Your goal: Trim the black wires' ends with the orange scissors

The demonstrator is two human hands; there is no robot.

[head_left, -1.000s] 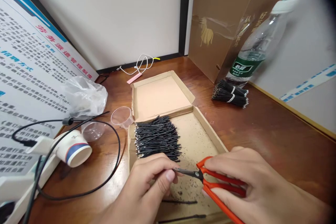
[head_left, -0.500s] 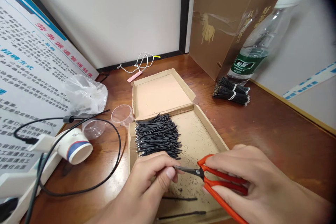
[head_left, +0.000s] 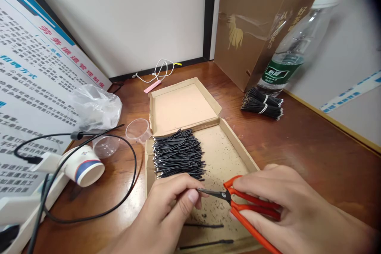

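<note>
My right hand (head_left: 285, 202) grips the orange-handled scissors (head_left: 228, 196), fingers and thumb on the handles. The dark blades point left and look closed or nearly so, their tips reaching the fingertips of my left hand (head_left: 172, 200). Thumb and forefinger of that hand are pinched together at the blade tips; what lies between them is hidden. Both hands are over the open cardboard box (head_left: 235, 143). Just beyond my left hand lies a pile of short black wires (head_left: 178, 152) with silvery ends. Two single black wires rest nearer me, the upper (head_left: 205, 225) and the lower (head_left: 208, 243).
Black scraps dot the box floor. Tied wire bundles (head_left: 262, 105) lie by a water bottle (head_left: 279, 69) at right, before a brown carton (head_left: 238, 27). A paper cup (head_left: 86, 166), black cable (head_left: 135, 174), clear cup (head_left: 138, 130) and plastic bag (head_left: 99, 107) stand left.
Almost nothing differs. Both hands and the scissors keep their places, and the view has shifted very slightly.
</note>
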